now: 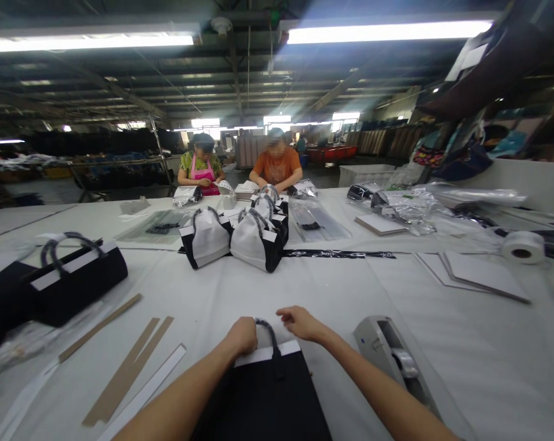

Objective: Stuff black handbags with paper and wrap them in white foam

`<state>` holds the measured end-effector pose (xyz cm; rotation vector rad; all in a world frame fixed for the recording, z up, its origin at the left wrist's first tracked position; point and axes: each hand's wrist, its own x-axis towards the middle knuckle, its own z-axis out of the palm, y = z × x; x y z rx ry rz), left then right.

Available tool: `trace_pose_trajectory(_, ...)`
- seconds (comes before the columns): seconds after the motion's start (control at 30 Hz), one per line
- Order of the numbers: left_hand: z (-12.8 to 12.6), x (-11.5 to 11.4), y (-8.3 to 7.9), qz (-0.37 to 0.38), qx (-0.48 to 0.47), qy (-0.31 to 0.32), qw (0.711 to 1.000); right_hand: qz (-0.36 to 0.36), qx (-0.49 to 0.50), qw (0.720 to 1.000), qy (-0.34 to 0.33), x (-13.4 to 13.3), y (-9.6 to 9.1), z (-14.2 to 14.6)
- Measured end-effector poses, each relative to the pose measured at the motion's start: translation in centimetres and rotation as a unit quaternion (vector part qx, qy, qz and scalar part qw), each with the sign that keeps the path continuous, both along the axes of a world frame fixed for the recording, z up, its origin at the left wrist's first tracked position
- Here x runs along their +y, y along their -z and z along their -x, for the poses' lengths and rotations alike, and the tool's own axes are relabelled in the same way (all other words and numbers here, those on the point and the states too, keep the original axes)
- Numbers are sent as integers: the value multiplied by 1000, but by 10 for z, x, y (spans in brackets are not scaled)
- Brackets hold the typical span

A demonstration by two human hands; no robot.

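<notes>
A black handbag stands right in front of me, with a white strip along its top edge and a dark looped handle. My left hand is closed at the left side of that handle; its fingertips are partly hidden. Just to the right of the loop, my right hand hovers over the bag's top edge, fingers loosely curled and apart, holding nothing that I can see. Below and right of it lies a grey tape dispenser with a clear roll.
Brown card strips and a black handbag lie to the left. White-and-black bags stand mid-table. On the right are white boards, a white roll and plastic film. Two people work across the table.
</notes>
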<state>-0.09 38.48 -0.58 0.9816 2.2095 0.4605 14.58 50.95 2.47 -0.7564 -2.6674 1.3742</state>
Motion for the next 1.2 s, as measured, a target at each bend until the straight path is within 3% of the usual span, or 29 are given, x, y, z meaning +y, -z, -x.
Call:
trace_pose_trajectory(0.1, -1, 4, -9, 33, 53, 68, 996, -97, 36, 994, 47, -42, -37, -13)
trace_pose_trajectory(0.17, 0, 7, -17, 67, 83, 121, 987, -174, 32, 984, 7, -85, -48, -20)
trace_pose_trajectory(0.27, -1, 8, -33, 108, 123, 200, 966, -253, 24, 967, -25, -143, -42, -24)
trace_pose_trajectory(0.37, -5, 2, -49, 104, 169, 254, 947, -300, 47, 953, 3, -168, -22, -25)
trace_pose_trajectory(0.57, -6, -14, -65, 5, 242, 278, 930, -320, 58, 946, 8, -164, -9, -27)
trace_pose_trajectory(0.77, -1, -8, -72, -75, 261, 218, 937, -310, 58, 949, 21, -161, -6, -25)
trace_pose_trajectory(0.93, -13, -10, -85, -114, 268, 187, 938, -292, 29, 956, 0, -153, -13, -23)
trace_pose_trajectory(1.03, -22, -23, -77, -75, 279, 177, 941, -283, 36, 958, 2, -153, -15, -24)
trace_pose_trajectory(1.2, -27, -29, -48, 19, 292, 210, 933, -269, 46, 962, -3, -154, -12, -25)
